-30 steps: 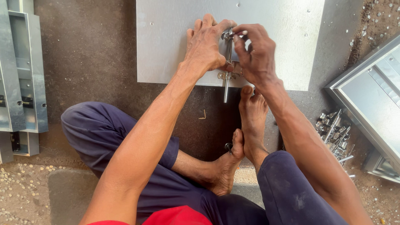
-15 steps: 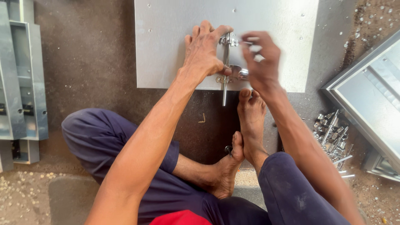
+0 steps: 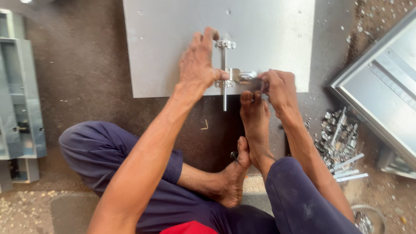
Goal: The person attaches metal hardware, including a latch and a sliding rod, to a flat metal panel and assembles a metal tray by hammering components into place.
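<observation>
The person is fitting a shiny door bolt (image 3: 225, 71) onto the grey metal panel (image 3: 173, 43) lying on the floor. The left hand (image 3: 199, 65) is pressing flat at the bolt's nine o'clock; the right hand (image 3: 277, 86) is pinching its hasp end at three o'clock, having dropped lower than earlier. Fastening seems next, judging by this.

Even, soft daylight fills the view, with no hard shadows. The grey metal panel (image 3: 268, 39) is the brightest area, pale and slightly washed out near its top edge. A small glint sits on the shiny latch (image 3: 236, 76). The dark floor (image 3: 82, 65) stays dim. The picture is sharp at the centre, with mild softness and stretching toward the corners.
</observation>
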